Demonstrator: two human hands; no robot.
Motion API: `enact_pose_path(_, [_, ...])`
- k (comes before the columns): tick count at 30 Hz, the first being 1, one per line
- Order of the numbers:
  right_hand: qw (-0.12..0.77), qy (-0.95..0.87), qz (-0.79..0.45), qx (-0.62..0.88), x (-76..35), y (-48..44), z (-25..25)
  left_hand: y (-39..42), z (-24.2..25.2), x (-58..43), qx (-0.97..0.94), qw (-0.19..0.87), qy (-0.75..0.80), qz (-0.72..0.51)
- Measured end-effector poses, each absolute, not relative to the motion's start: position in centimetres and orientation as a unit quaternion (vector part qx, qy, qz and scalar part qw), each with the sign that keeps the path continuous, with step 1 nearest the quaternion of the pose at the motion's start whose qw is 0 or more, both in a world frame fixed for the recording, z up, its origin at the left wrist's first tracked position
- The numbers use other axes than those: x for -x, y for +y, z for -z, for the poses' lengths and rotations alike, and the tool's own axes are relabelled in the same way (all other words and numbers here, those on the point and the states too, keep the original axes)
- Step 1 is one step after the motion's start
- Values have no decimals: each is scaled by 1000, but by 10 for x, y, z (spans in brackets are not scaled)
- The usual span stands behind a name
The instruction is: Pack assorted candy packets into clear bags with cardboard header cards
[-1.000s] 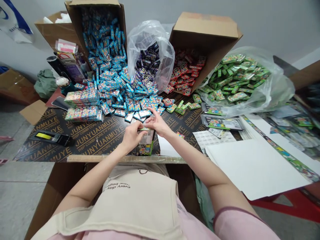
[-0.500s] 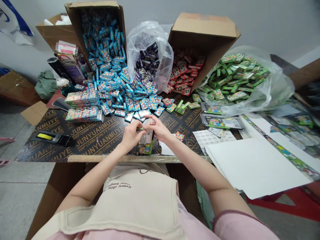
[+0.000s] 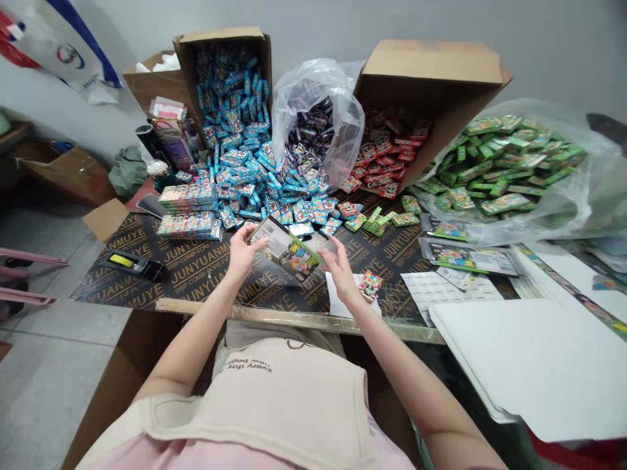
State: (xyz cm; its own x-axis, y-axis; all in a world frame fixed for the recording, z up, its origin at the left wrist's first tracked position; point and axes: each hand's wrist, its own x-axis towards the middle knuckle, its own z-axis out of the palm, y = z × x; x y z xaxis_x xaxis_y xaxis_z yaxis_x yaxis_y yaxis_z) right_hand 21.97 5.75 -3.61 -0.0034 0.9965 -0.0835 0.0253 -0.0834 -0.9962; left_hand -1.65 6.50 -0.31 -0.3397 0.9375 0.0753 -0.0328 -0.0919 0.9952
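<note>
I hold a flat clear-fronted packet box [image 3: 287,247] tilted above the black plywood table top [image 3: 196,267], near its front edge. My left hand [image 3: 241,251] grips the box's left end. On its right end rests my right hand [image 3: 337,266], fingers curled round it. Just beyond the box lies a spill of blue packets [image 3: 255,176] from a tipped cardboard box [image 3: 223,39]. A small colourful packet [image 3: 370,285] lies on a white sheet right of my right hand.
Two wrapped stacks of packets [image 3: 189,209] sit at left, a black and yellow tool [image 3: 132,263] nearer the edge. A clear bag of purple packets [image 3: 318,124], a box of red packets [image 3: 392,150], a bag of green packets [image 3: 504,156] and white sheets [image 3: 529,359] fill the right.
The box stood upright between my hands with both at its top; now it is lifted and tilted sideways to the left. The view has swung left.
</note>
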Motion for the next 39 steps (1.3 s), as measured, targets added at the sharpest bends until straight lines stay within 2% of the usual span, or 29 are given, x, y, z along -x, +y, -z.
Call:
enact_pose_path(4, [510, -399, -572, 503, -210, 51, 42, 61, 10, 19, -302, 453, 534, -647])
enact_pose_path(7, [565, -372, -554, 484, -208, 58, 31, 48, 21, 17, -314, 462, 556, -616])
enact_pose_path(9, [600, -415, -492, 475, -213, 66, 17, 38, 25, 18, -379, 408, 595, -579])
enact_pose_path(11, [599, -500, -429, 455, -218, 72, 0, 31, 23, 20, -470, 300, 626, -546])
enact_pose_path(14, [514, -640, -391, 416, -217, 75, -19, 28, 9, 14, -607, 205, 582, -501])
enact_pose_path(17, [458, -692, -407, 383, -206, 71, -23, 32, -6, -2, -690, 242, 496, -469])
enact_pose_path(23, [522, -607, -456, 389, -198, 61, -14, 37, -15, -20, -670, 302, 500, -459])
enact_pose_path(29, [501, -571, -507, 407, -205, 49, -13, 31, -24, -16, -706, 314, 483, -412])
enact_pose_path(35, [473, -559, -537, 419, -210, 46, -28, 35, -38, -12, -642, 446, 488, -389])
enact_pose_path(39, [460, -562, -548, 415, -212, 42, -35, 37, -42, -12, -620, 474, 497, -380])
